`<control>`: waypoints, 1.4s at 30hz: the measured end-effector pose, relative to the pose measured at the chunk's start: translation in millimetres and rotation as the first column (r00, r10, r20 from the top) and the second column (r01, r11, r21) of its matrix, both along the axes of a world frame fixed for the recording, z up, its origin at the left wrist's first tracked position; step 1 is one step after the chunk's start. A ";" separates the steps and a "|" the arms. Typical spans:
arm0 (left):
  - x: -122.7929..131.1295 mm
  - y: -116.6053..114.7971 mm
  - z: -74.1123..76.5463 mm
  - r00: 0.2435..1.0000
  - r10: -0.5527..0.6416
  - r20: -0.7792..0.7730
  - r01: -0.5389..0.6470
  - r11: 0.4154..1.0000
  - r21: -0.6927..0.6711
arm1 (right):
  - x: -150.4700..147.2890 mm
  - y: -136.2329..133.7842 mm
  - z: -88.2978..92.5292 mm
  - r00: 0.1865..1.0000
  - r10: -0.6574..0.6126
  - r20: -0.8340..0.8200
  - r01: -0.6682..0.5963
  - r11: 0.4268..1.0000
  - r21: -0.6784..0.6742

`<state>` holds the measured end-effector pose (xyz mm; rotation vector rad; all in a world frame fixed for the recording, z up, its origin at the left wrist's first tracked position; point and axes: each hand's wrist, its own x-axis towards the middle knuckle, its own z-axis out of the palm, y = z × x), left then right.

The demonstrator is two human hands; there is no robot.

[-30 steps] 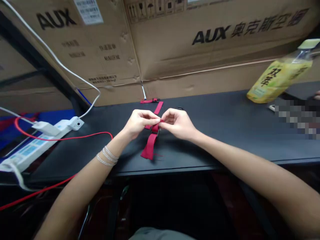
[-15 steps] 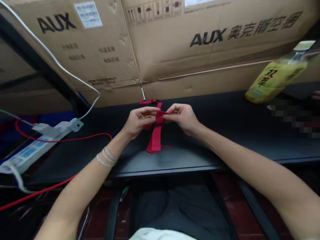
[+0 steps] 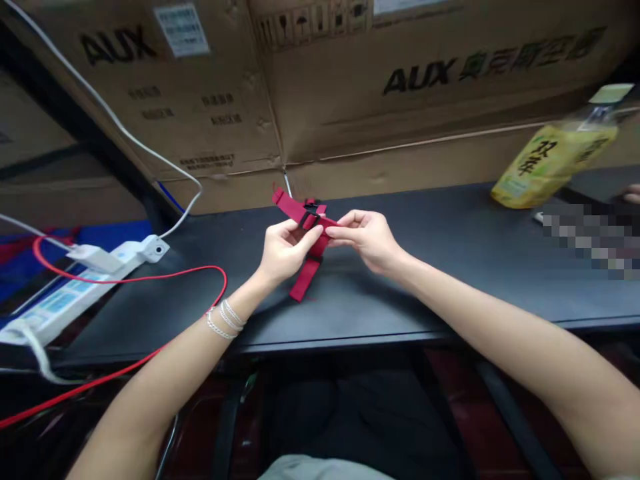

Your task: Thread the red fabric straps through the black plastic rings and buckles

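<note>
A red webbing strap with black buckles is held just above the black tabletop. My left hand pinches it from the left, thumb on top near a black buckle. From the right, my right hand grips the strap between thumb and fingers. One strap end points up and left past my left fingers; the other hangs down toward the table's front edge. Behind my hands, a small red piece with a black clip shows partly, and I cannot tell whether it belongs to the same strap.
Large cardboard boxes stand along the back of the black table. A yellow drink bottle leans at the right. On the left lie a white power strip, a white cable and a red cable. Part of another person's hand shows at the right edge.
A strap end with a buckle has swung up and left over my left fingers. My left thumb now presses on the strap, and the hanging part slants further left.
</note>
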<state>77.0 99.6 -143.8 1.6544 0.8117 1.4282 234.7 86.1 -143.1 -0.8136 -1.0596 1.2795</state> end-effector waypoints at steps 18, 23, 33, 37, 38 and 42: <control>-1.3 3.5 -4.0 0.962 -0.175 0.210 0.221 0.949 -0.222 | -5.7 -3.5 -4.4 0.994 -0.070 0.079 0.061 0.991 0.119; -0.5 0.6 -2.4 0.983 -0.086 0.164 0.112 0.982 -0.152 | -7.2 -3.6 -5.2 0.997 -0.015 0.075 0.009 0.997 0.083; -1.6 3.5 0.1 0.994 -0.047 0.098 0.061 0.987 -0.146 | -7.1 -4.4 -4.0 0.988 0.127 0.093 -0.126 0.992 -0.011; -2.1 3.4 1.5 0.992 -0.060 0.111 0.080 0.979 -0.188 | -7.0 -4.2 -4.5 0.985 0.101 0.141 -0.106 0.994 0.026; -2.6 3.3 2.1 0.991 -0.074 0.107 0.095 0.974 -0.204 | -6.8 -3.9 -4.8 0.984 0.100 0.147 -0.105 0.994 0.033; -6.6 3.3 3.9 0.986 -0.150 0.066 0.163 0.948 -0.274 | -5.5 -2.8 -6.2 0.982 0.111 0.151 -0.119 0.992 0.044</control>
